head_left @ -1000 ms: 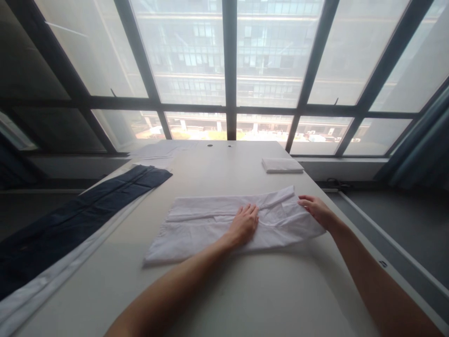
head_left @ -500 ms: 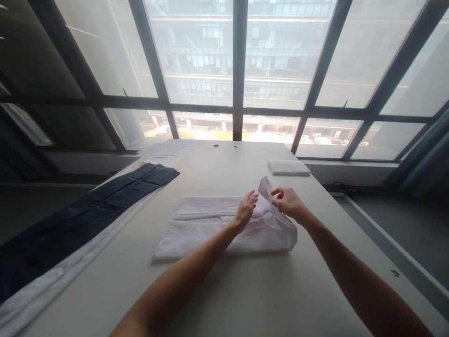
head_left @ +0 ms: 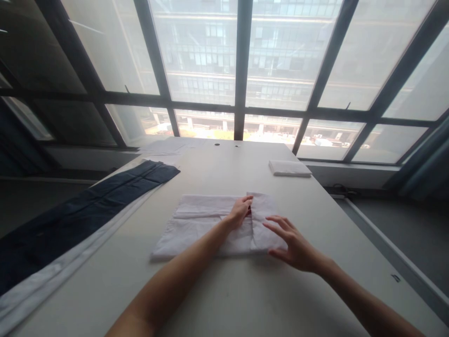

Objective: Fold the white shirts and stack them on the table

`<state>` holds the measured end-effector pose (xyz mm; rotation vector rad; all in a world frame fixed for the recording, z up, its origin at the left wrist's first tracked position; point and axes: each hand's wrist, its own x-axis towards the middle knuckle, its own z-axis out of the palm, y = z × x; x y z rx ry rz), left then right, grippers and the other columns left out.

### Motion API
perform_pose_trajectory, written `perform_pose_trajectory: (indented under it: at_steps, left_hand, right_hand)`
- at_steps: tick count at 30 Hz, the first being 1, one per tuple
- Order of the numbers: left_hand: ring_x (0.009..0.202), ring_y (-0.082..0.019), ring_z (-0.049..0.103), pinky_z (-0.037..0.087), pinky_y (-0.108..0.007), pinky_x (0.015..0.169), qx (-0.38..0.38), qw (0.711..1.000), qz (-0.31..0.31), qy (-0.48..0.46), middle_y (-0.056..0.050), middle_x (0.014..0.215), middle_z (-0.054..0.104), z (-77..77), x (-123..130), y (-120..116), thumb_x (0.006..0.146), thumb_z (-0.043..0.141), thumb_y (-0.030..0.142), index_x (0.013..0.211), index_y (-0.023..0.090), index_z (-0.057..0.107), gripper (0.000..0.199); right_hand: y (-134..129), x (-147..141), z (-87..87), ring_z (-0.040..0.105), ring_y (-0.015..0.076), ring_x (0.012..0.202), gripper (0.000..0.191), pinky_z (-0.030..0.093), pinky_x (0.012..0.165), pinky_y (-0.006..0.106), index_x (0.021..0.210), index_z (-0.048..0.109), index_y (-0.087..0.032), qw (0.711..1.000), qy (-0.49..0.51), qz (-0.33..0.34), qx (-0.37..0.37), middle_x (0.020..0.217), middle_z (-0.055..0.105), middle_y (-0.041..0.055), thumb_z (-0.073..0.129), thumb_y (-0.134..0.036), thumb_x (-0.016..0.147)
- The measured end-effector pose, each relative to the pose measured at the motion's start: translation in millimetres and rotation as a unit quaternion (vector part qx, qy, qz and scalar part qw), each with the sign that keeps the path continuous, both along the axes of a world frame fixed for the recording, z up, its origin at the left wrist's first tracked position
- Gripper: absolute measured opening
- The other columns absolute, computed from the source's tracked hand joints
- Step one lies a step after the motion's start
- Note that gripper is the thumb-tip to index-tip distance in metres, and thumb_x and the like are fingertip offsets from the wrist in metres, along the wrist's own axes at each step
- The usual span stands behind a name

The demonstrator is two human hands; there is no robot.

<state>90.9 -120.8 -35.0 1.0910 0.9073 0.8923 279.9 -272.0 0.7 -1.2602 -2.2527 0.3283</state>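
Note:
A white cloth (head_left: 206, 229) lies folded flat on the table in front of me, its right end turned over to the left as a flap (head_left: 264, 220). My left hand (head_left: 241, 210) is at the flap's left edge, fingers closed on the fabric there; part of the fingertips is hidden by the flap. Over the flap's right side, my right hand (head_left: 293, 241) is open with fingers spread, holding nothing. Whether its fingertips touch the cloth is hard to tell.
Dark navy trousers or similar long fabric (head_left: 87, 210) lie over white fabric (head_left: 70, 267) along the table's left side. A small folded white cloth (head_left: 290, 168) sits at the back right. White sheets (head_left: 163, 147) rest at the back left of the white table (head_left: 217, 173). Windows stand beyond.
The cloth's right end, which my right hand held raised, now lies folded over to the left. My right hand has let go and moved nearer me; my left hand has closed on the flap's edge.

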Motion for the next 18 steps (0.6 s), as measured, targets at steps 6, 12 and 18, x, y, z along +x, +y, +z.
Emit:
perform_pose_trajectory:
  at_steps: [6,12,18]
  left_hand:
    - [0.11,-0.025,0.066,0.05,-0.04,0.1,0.105,0.983,0.006,0.147,-0.014,0.119,0.072,9.9,-5,1,0.09,0.047,0.02,0.128,0.011,0.064,0.043]
    - [0.15,-0.032,0.024,0.014,-0.051,0.124,0.275,0.906,0.045,0.317,-0.013,0.155,0.046,16.8,-8,-11,0.089,0.054,0.02,0.134,0.015,0.061,0.046]
    - [0.153,-0.034,0.02,0.015,-0.054,0.123,0.444,0.753,-0.074,0.479,-0.019,0.162,0.031,15.1,6,-44,0.099,0.041,0.032,0.15,0.01,0.045,0.055]
  right_hand:
    - [-12,-21,-18.8,0.024,0.0274,0.153,0.058,0.021,0.124,0.054,0.156,0.038,-0.026,0.993,-0.107,0.041,0.006,0.163,0.033,0.0081,0.046,-0.02,0.099]
    - [-12,-17,-21.2,0.02,0.0276,0.153,0.061,0.019,0.124,0.055,0.159,0.029,-0.027,0.992,-0.079,0.09,-0.049,0.165,0.026,0.0075,0.048,-0.034,0.101]
    - [35,7,-13.3,0.033,0.0246,0.149,0.052,0.026,0.123,0.051,0.148,0.051,-0.022,0.984,0.14,-0.11,0.007,0.155,0.047,0.01,0.031,-0.042,0.105]
